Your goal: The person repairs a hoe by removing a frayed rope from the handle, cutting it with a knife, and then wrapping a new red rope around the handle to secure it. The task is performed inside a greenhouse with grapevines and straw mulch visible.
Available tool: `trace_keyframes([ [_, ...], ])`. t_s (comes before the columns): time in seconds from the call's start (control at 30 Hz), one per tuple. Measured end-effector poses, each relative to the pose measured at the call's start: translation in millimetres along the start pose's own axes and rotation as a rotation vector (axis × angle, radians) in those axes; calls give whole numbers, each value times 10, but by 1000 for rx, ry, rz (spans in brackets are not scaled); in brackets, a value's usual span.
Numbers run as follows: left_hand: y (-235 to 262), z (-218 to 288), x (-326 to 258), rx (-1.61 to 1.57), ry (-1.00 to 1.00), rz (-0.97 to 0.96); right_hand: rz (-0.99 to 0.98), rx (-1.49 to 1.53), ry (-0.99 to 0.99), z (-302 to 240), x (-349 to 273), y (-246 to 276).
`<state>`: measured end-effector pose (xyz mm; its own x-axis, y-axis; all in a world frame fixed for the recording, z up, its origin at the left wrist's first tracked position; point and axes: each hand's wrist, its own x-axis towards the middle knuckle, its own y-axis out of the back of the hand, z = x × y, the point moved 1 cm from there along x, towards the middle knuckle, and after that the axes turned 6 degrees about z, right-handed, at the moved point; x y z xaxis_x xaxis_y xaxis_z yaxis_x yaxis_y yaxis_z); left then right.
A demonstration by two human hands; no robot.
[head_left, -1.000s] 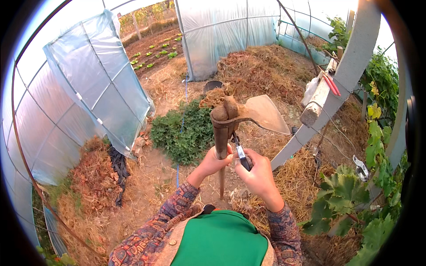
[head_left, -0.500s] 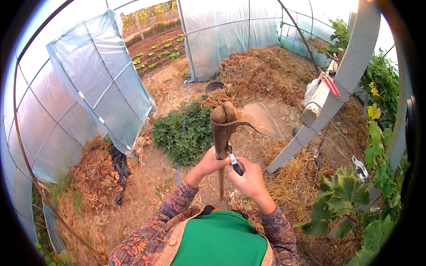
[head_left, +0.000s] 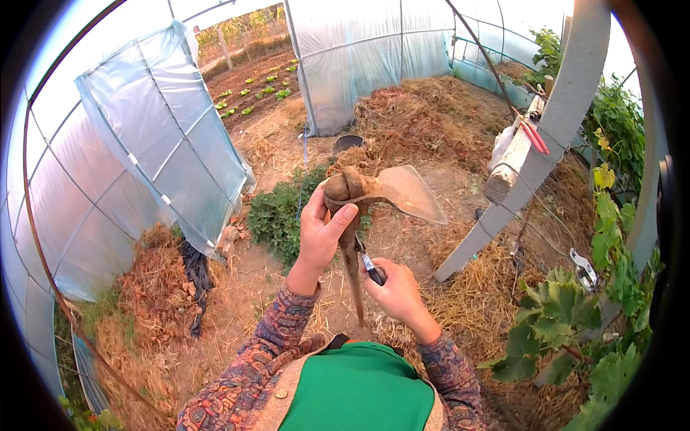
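Far left of the frame we've got a clear plastic panel [head_left: 162, 129] on a thin frame, with a heap of dry plant litter [head_left: 154, 276] under it and a strip of crumpled black sheeting [head_left: 194, 276] alongside. Toward the upper left, past the panel, there are small green seedlings [head_left: 259, 93] in brown soil.

Moving right, a leafy green plant [head_left: 277, 223] sits left of center, partly behind our left hand [head_left: 318, 233]. That hand is wrapped around the upper end of the hoe [head_left: 349, 251], thumb across the front. The hoe is dead center: handle pointing down, lumpy wooden end up top, flat metal blade out to the right. A dark bucket [head_left: 346, 142] is on the ground just above it in the frame.

Just right of the handle, our right hand [head_left: 397, 291] is clamped on a small black-handled tool [head_left: 375, 274], metal end up against or right beside the hoe (honestly we can't tell if they touch).

Upper right, a slanted grey post [head_left: 550, 144] runs past a log [head_left: 514, 161] with red-handled pliers or cutters [head_left: 534, 136] on it. Far right: pale-handled pruners [head_left: 583, 269] hanging above big vine leaves [head_left: 564, 312].
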<state>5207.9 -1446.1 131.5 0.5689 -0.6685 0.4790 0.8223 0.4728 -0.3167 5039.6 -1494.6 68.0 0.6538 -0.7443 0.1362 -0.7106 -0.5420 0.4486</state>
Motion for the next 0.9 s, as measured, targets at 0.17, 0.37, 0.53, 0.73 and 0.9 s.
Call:
trace_keyframes([
  [0.17, 28, 46, 54, 96, 12, -50, 49, 57, 25, -61, -30, 31],
  [0.37, 85, 19, 57, 209, -52, -65, 0, 78, -67, -78, -73, 74],
  [0.53, 8, 56, 83, 163, -28, -98, 6, 79, -77, -49, -70, 62],
  [0.73, 23, 66, 95, 208, -62, -116, 38, 65, -25, -175, -65, 167],
  [0.9, 5, 53, 68, 185, -29, -92, 28, 49, -40, -180, -79, 163],
])
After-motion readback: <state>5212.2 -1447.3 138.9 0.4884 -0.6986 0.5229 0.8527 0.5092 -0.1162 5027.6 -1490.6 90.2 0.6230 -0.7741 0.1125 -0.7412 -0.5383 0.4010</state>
